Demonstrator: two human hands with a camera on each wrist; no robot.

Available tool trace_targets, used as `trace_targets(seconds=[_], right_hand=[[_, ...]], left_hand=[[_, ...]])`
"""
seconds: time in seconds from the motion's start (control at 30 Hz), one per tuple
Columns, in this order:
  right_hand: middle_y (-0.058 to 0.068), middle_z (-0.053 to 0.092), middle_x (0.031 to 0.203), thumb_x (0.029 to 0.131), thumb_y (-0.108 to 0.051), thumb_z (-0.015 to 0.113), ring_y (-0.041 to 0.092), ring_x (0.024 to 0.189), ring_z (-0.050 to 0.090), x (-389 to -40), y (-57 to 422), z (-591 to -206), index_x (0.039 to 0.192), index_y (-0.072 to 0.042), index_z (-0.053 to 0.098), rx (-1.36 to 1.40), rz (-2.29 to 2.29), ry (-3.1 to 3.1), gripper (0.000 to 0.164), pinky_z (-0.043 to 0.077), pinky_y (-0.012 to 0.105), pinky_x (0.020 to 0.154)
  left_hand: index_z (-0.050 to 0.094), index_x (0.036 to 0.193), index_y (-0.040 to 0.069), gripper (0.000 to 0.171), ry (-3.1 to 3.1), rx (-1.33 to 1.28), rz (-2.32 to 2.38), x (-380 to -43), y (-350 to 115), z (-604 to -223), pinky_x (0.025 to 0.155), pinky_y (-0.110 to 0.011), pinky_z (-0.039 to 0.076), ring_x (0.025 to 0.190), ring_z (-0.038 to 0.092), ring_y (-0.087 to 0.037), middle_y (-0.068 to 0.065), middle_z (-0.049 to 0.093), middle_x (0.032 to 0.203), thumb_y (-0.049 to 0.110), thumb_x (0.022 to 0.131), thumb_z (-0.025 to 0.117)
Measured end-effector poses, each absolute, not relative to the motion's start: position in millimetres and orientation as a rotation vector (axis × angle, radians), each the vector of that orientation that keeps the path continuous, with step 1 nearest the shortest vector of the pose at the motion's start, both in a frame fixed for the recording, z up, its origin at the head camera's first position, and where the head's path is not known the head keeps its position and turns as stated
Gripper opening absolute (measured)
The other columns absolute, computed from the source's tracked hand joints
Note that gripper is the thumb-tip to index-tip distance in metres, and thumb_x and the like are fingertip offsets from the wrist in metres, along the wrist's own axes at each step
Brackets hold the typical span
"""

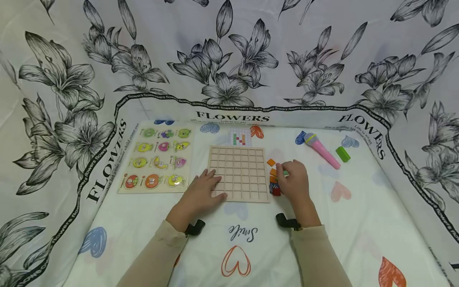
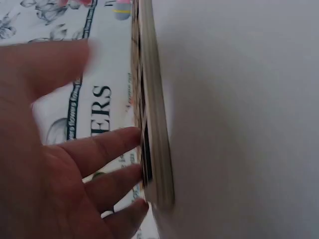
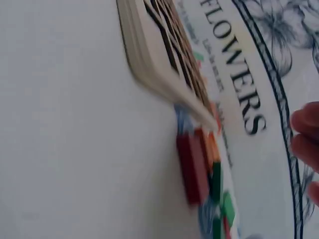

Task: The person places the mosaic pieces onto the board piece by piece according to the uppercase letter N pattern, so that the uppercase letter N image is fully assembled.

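Observation:
A wooden grid board (image 1: 238, 173) with square cells lies in the middle of the table, its cells bare. My left hand (image 1: 201, 192) rests on its left side with the fingers spread; in the left wrist view the fingertips (image 2: 132, 137) meet the board's edge (image 2: 158, 109). Over small coloured blocks right of the board hovers my right hand (image 1: 295, 181), fingers bent. Orange blocks (image 1: 273, 172), a red block (image 1: 276, 191) and a green block (image 1: 285, 172) show beside it; others are hidden beneath. The right wrist view has the fingertips (image 3: 304, 122) above the red block (image 3: 192, 169), with nothing visible between them.
A fruit picture puzzle board (image 1: 154, 159) lies to the left. Behind the grid board is a small pattern card (image 1: 240, 137) with coloured squares. A pink toy microphone (image 1: 322, 151) and a green block (image 1: 343, 154) lie at the right rear. Flower-printed cloth (image 1: 229, 59) rises behind.

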State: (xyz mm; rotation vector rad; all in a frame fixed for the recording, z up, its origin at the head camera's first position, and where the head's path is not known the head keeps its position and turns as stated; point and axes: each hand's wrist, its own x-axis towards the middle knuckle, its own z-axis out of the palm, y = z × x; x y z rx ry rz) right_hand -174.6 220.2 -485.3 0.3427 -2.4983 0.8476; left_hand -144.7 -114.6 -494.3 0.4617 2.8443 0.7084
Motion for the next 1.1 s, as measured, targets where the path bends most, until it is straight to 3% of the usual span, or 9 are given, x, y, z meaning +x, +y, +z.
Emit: trace_targets(seconds=[0.07, 0.13, 0.23, 0.37, 0.47, 0.6, 0.87, 0.97, 1.1], right_hand=[[0.015, 0.069, 0.071, 0.103, -0.012, 0.068, 0.033, 0.068, 0.062, -177.2, 213.6, -477.3, 0.074, -0.001, 0.067, 0.397, 0.861, -2.431, 0.031, 0.056, 0.046, 0.073], [0.011, 0.062, 0.072, 0.105, -0.014, 0.067, 0.028, 0.065, 0.053, -183.6, 209.0, -466.2, 0.075, -0.005, 0.064, 0.389, 0.896, -2.508, 0.032, 0.044, 0.041, 0.06], [0.011, 0.065, 0.097, 0.109, -0.022, 0.064, 0.028, 0.08, 0.055, -202.8, 206.9, -452.7, 0.103, -0.005, 0.071, 0.254, 0.93, -2.797, 0.019, 0.05, 0.04, 0.069], [0.018, 0.065, 0.13, 0.11, -0.029, 0.059, 0.036, 0.11, 0.062, -230.4, 210.9, -457.2, 0.141, -0.003, 0.066, 0.057, 0.813, -3.167, 0.041, 0.056, 0.056, 0.1], [0.021, 0.068, 0.129, 0.108, -0.031, 0.062, 0.037, 0.113, 0.063, -240.0, 214.6, -471.2, 0.139, 0.0, 0.068, 0.011, 0.735, -3.275, 0.045, 0.051, 0.061, 0.11], [0.018, 0.071, 0.119, 0.105, -0.031, 0.069, 0.036, 0.107, 0.063, -239.9, 215.5, -487.1, 0.131, 0.0, 0.072, -0.028, 0.786, -3.234, 0.041, 0.046, 0.064, 0.107], [0.017, 0.074, 0.12, 0.105, -0.028, 0.069, 0.037, 0.11, 0.067, -236.4, 213.8, -499.4, 0.13, -0.004, 0.07, -0.109, 0.94, -3.11, 0.035, 0.043, 0.063, 0.11], [0.015, 0.075, 0.116, 0.105, -0.026, 0.07, 0.034, 0.101, 0.068, -234.1, 214.1, -498.2, 0.127, -0.006, 0.069, -0.112, 1.008, -3.068, 0.029, 0.052, 0.054, 0.101], [0.012, 0.074, 0.112, 0.107, -0.021, 0.069, 0.029, 0.09, 0.065, -231.9, 210.1, -493.8, 0.12, -0.009, 0.07, -0.064, 1.043, -2.954, 0.017, 0.055, 0.039, 0.074]], left_hand=[[0.056, 0.16, 0.013, 0.075, 2.842, 0.474, 0.678, -142.8, -112.6, -497.0, 0.135, -0.066, 0.023, 0.168, 0.025, -0.04, -0.015, 0.038, 0.176, 0.053, 0.099, 0.073], [0.058, 0.159, 0.015, 0.074, 2.869, 0.46, 0.666, -142.3, -111.3, -498.6, 0.135, -0.064, 0.024, 0.167, 0.026, -0.039, -0.013, 0.04, 0.175, 0.05, 0.096, 0.077], [0.06, 0.157, 0.014, 0.073, 2.885, 0.437, 0.713, -142.3, -110.3, -498.7, 0.135, -0.063, 0.023, 0.167, 0.028, -0.038, -0.013, 0.042, 0.174, 0.047, 0.094, 0.081], [0.061, 0.156, 0.014, 0.073, 2.875, 0.43, 0.751, -141.6, -111.0, -498.4, 0.136, -0.063, 0.022, 0.166, 0.029, -0.04, -0.013, 0.043, 0.174, 0.045, 0.093, 0.083], [0.061, 0.156, 0.014, 0.073, 2.863, 0.435, 0.757, -140.7, -111.7, -499.5, 0.136, -0.063, 0.022, 0.166, 0.029, -0.041, -0.013, 0.042, 0.174, 0.045, 0.094, 0.083], [0.061, 0.156, 0.015, 0.073, 2.869, 0.435, 0.747, -140.4, -112.7, -500.9, 0.136, -0.062, 0.022, 0.166, 0.029, -0.04, -0.012, 0.043, 0.174, 0.046, 0.094, 0.083], [0.062, 0.154, 0.013, 0.072, 2.879, 0.444, 0.792, -138.7, -113.9, -501.6, 0.136, -0.063, 0.022, 0.166, 0.029, -0.041, -0.013, 0.045, 0.172, 0.043, 0.093, 0.084], [0.061, 0.155, 0.014, 0.072, 2.876, 0.446, 0.794, -138.5, -115.0, -501.7, 0.136, -0.062, 0.021, 0.166, 0.028, -0.04, -0.013, 0.044, 0.173, 0.044, 0.093, 0.084], [0.06, 0.157, 0.016, 0.075, 2.868, 0.449, 0.776, -139.0, -114.7, -501.0, 0.137, -0.061, 0.019, 0.167, 0.027, -0.039, -0.012, 0.042, 0.174, 0.047, 0.093, 0.084]])
